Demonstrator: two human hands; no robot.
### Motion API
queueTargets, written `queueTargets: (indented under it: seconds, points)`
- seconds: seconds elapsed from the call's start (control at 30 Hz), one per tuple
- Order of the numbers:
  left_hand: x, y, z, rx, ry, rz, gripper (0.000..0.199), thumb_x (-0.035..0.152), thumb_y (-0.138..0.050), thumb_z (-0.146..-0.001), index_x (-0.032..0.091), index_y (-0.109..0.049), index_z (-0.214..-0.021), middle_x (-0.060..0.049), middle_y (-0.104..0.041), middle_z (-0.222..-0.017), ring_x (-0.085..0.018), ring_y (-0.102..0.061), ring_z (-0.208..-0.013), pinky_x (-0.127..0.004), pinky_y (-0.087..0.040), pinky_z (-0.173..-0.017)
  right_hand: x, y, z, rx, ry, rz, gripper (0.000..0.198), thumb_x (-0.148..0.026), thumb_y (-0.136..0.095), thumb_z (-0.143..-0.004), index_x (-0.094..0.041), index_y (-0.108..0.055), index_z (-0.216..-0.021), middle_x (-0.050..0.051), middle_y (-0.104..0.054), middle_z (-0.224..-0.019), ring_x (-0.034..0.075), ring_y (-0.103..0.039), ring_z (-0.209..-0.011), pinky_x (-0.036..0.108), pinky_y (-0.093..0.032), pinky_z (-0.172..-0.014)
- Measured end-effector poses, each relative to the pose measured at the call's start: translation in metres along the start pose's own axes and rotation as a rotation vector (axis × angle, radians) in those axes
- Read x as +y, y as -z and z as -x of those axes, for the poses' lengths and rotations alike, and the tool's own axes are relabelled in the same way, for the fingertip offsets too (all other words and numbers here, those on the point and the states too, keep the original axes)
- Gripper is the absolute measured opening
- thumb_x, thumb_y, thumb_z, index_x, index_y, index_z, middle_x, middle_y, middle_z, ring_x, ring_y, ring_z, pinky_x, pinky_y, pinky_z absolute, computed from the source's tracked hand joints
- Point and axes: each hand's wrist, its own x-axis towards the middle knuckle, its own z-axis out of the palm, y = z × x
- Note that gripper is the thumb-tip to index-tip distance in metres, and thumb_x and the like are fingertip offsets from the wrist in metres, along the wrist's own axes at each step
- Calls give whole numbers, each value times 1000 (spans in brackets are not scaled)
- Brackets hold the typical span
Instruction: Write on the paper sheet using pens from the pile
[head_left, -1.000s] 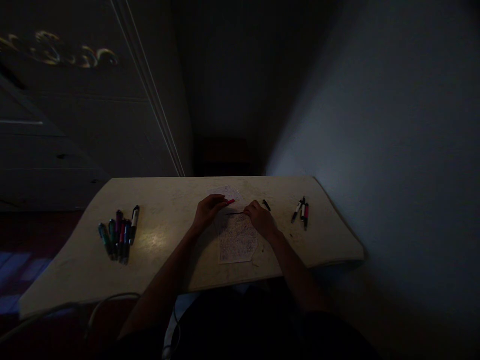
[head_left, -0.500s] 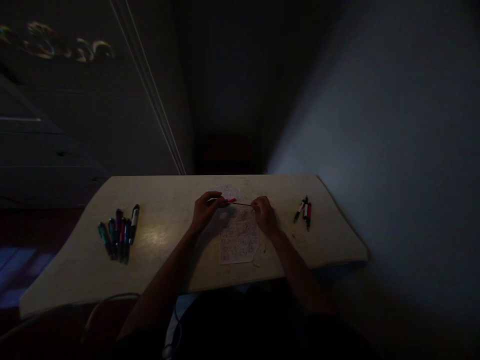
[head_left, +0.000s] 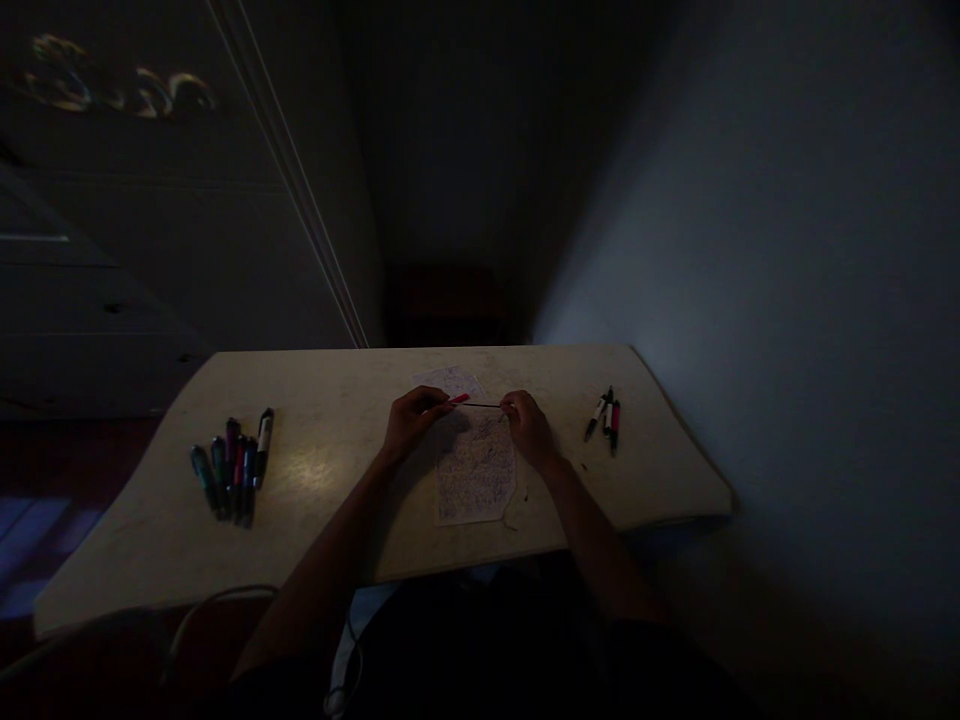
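Observation:
My left hand (head_left: 414, 418) is closed in a pinch on a small pink pen part (head_left: 459, 398), and most of what lies in its fingers is hidden. A thin dark pen refill (head_left: 481, 405) runs level between the two hands. Its other end is pinched in the fingertips of my right hand (head_left: 526, 418). Both hands are over a sheet of paper covered in handwriting (head_left: 476, 480), with a second written sheet (head_left: 454, 380) just beyond it.
Several pens (head_left: 236, 475) in green, purple, red, blue and white lie at the left of the pale table (head_left: 337, 540). A small group of pens (head_left: 607, 418) lies at the right. A wall (head_left: 787, 300) borders the right side, and a cable (head_left: 217, 597) hangs by the front edge.
The head view has shifted slightly. Both hands keep their hold, and the refill between them looks a little more level than before.

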Motion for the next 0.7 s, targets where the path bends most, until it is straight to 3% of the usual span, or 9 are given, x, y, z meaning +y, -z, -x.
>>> queueTargets:
  seconds: [0.2,0.7]
  points:
    - [4,0,2,-38,-53,-81,17,33,-78,-71,18,-72,-76,-4,-72,-79,-20,-69,-76,-32,-56,-75,-2,1,0,-5,10,20,15,-21,-44,-94,-22,-58,-90,8,-60,-96,22,-57,-91,33,-46,-85]
    - [5,2,3,-31,-145,-237,22,40,-78,-72,20,-74,-79,-3,-73,-75,-19,-67,-69,-31,-55,-68,0,1,0,-28,29,69,17,-18,-44,-94,-23,-60,-92,8,-61,-98,21,-58,-94,33,-47,-85]
